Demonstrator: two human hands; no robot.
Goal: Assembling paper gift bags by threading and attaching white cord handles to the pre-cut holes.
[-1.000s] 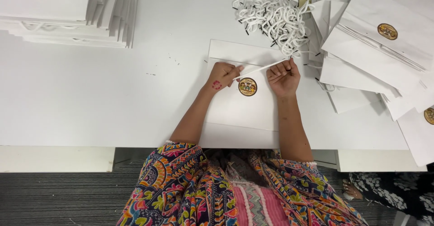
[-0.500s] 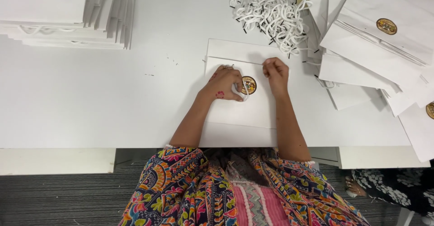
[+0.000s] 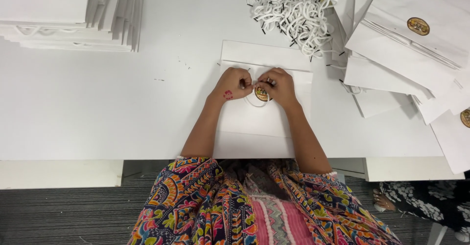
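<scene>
Head view: at the near edge of the white table (image 3: 98,117), a flat white paper bag (image 3: 264,120) lies with its bottom just over the edge. On it, the left hand (image 3: 234,84) and right hand (image 3: 278,85) meet, fingers curled and pinched together on a thin white cord (image 3: 256,103) that loops over the bag's round gold sticker (image 3: 262,94). Farther back, a tangle of white cord handles (image 3: 293,11) lies near the far edge. Loose white bags (image 3: 401,44) fan toward the far right corner; a neat stack of bags (image 3: 68,14) fills the far left corner.
</scene>
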